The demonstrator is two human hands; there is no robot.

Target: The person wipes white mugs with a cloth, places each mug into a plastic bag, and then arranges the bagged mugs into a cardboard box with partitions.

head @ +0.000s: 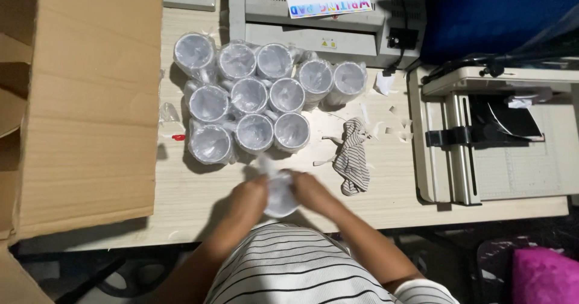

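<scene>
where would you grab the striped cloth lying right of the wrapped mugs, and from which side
Probably the bunched middle of the striped cloth, pinched from straight above. It lies flat and crumpled on the wooden table, so there is no edge to get under, but the folds stand up enough to pinch. Its thin loose straps trail left toward the wrapped mugs, so coming from the right or above avoids those. Both hands are on a mug.

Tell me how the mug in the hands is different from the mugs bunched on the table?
The held mug is gripped between the left hand and right hand, near the table's front edge; the grouped mugs stand untouched farther back. The held mug is alone and blurred; the grouped mugs sit packed in rows, looking sharp. Both are white and in clear plastic.
</scene>
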